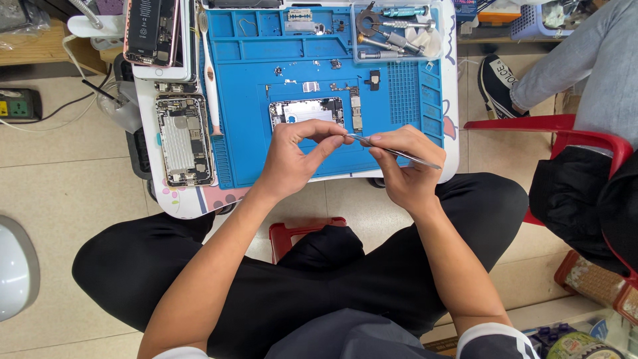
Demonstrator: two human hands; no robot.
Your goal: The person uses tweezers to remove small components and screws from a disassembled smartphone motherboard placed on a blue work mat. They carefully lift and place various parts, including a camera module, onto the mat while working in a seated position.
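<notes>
Two bare hands met just below the blue ribbed mat (399,93); the right hand (407,169) pinched one thin steel tweezers (392,151); the left hand (296,156) pinched their tip; one flat metal board (307,110) lay on the mat; two opened phones (184,139) lay left of it.

Slim metal tweezers (395,151) lie nearly level above the near edge of the blue mat, tips pointing left, the rear end angled right and slightly nearer. Just beyond the tips, an opened phone body (307,111) lies flat at the mat's middle, its silver innards showing.
</notes>
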